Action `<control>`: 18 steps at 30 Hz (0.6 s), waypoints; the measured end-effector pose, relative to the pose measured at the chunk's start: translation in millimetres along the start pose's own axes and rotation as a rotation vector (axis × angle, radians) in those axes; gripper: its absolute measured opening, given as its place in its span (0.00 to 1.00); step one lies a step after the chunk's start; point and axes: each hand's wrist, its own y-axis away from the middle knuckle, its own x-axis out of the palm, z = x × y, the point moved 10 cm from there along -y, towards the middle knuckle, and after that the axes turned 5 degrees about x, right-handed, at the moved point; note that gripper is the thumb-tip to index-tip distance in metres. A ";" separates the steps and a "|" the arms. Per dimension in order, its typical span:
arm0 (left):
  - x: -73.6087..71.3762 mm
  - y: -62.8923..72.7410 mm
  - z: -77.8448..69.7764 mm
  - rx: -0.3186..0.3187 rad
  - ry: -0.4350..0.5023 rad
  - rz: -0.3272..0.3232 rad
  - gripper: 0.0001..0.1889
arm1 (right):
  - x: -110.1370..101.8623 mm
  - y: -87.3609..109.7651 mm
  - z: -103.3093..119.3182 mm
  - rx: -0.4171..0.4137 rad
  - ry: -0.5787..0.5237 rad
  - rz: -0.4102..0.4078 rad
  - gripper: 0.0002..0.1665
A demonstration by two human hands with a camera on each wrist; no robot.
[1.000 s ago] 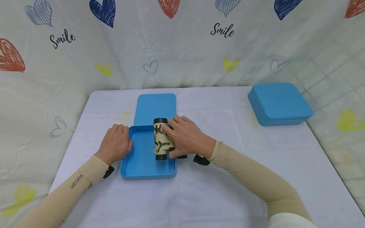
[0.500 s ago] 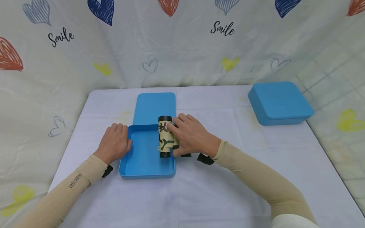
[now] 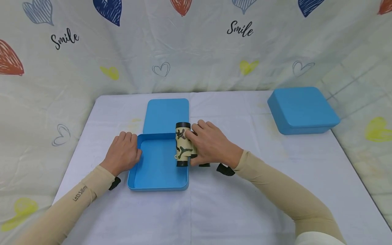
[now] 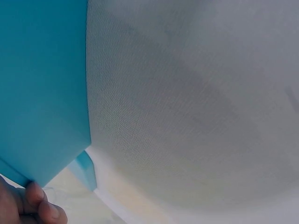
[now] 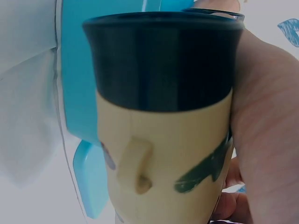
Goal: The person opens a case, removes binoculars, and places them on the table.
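Observation:
Tan camouflage binoculars (image 3: 183, 144) with black ends are held in my right hand (image 3: 211, 144), over the right rim of an open blue box (image 3: 159, 190). The right wrist view shows one black eyepiece (image 5: 163, 63) and a small strap loop (image 5: 135, 163) up close; the palm covers the far barrel. My left hand (image 3: 122, 151) grips the box's left wall near its back corner. In the left wrist view, its fingertips (image 4: 35, 196) pinch the box edge. Inside the box, the visible floor is bare blue.
A flat blue lid (image 3: 166, 115) lies directly behind the open box. Another blue box (image 3: 303, 110), closed, stands at the table's back right edge. A white cloth covers the table (image 3: 229, 204), and a curtain printed with hearts (image 3: 202, 51) hangs behind it.
My right hand has moved the binoculars rightward and slightly back, from over the box's interior to its right rim. The left hand keeps its hold on the box.

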 end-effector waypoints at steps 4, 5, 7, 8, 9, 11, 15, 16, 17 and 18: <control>0.8 0.1 -0.1 0.002 0.000 -0.001 0.11 | 0.4 3.1 -3.8 0.009 0.013 -0.003 0.49; 0.9 0.1 -0.1 0.003 -0.001 -0.001 0.11 | 0.4 3.9 -4.6 0.010 0.015 -0.004 0.49; 1.1 0.1 -0.5 0.005 -0.004 0.001 0.11 | 1.1 5.1 -6.2 0.011 0.017 -0.003 0.48; 1.3 0.1 -0.6 0.006 -0.006 0.002 0.11 | 1.4 5.7 -7.0 0.012 0.016 -0.002 0.48; 1.5 0.2 -0.6 0.007 -0.008 0.004 0.11 | 1.8 6.1 -7.9 0.014 0.013 0.000 0.48; 1.8 0.2 -0.5 0.006 -0.009 0.007 0.12 | 2.7 6.9 -10.0 0.018 0.011 0.002 0.48; 2.2 0.1 -0.1 0.003 -0.007 0.009 0.12 | 4.7 9.0 -14.5 0.028 0.006 0.012 0.47; 2.4 0.1 0.0 0.004 -0.006 0.009 0.12 | 5.1 9.6 -15.5 0.029 0.005 0.013 0.46; 2.4 -0.1 0.1 0.004 -0.007 0.008 0.12 | 5.8 10.3 -16.5 0.031 0.003 0.015 0.46; 2.6 -0.2 0.1 0.005 -0.007 0.009 0.12 | 6.3 11.0 -17.4 0.032 0.002 0.016 0.45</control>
